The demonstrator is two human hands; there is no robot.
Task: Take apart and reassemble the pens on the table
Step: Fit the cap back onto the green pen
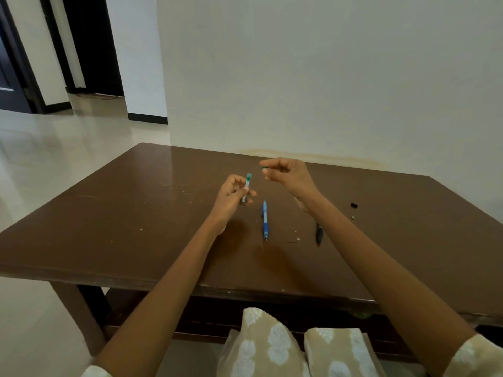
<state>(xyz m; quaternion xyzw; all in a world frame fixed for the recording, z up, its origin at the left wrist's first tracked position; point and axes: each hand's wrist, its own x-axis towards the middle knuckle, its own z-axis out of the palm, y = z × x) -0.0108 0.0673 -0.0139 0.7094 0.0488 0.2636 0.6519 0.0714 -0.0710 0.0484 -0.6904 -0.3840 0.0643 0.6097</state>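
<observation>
Brown and scuffed, the table (136, 213) stands against a pale wall. Above it, the left hand (231, 195) pinches a green-and-clear pen barrel (247, 186) upright. The right hand (285, 174) nips a small green piece (263, 167) at its fingertips, apart from the barrel: disassembly, seemingly. Refitting needs careful alignment. A blue pen (264, 220) and black parts (319, 234) lie below.

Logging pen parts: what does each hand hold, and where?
Left hand pinches the clear green-tipped pen barrel near its lower end. Right hand holds a small green piece at its fingertips.
</observation>
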